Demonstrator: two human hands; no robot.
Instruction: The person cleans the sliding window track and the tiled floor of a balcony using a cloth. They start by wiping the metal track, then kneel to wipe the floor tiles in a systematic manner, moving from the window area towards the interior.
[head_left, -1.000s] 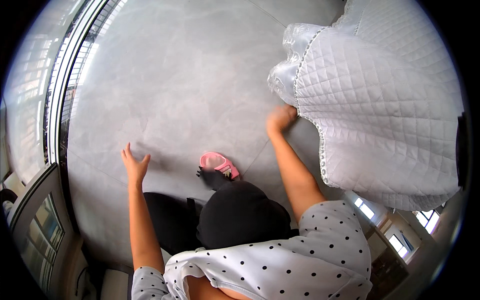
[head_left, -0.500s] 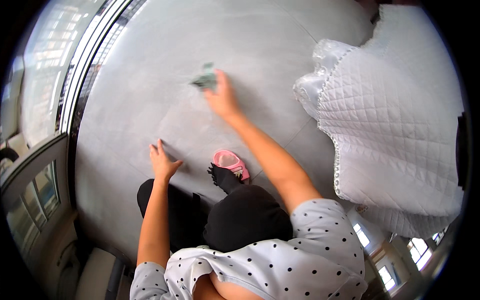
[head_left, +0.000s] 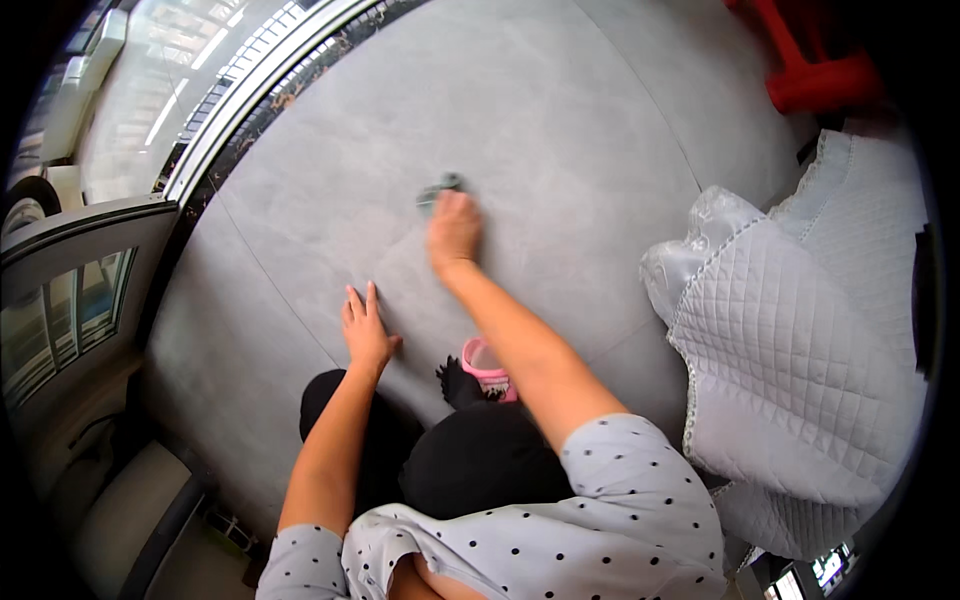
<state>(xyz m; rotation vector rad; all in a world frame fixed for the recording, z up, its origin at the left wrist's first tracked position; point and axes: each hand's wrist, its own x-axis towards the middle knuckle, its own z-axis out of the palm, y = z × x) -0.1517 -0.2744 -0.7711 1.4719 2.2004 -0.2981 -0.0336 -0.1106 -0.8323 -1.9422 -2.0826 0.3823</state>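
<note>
Just shifted bare right hand (head_left: 456, 230) from beside white quilted, lace-edged fabric (head_left: 780, 340) over smooth grey floor (head_left: 560, 150), clenching crumpled grey-green cloth (head_left: 430, 196), bare left hand (head_left: 367, 330) splayed empty, apparently mid-wipe.

Black-dotted white top (head_left: 530, 545), 2 short sleeves (head_left: 625, 462), black trousers (head_left: 480, 458), 1 pink shoe (head_left: 490, 374)

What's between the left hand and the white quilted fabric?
In the head view, the pink slipper and the right forearm lie between the left hand and the white quilted fabric, with grey floor showing in the gaps.
</note>
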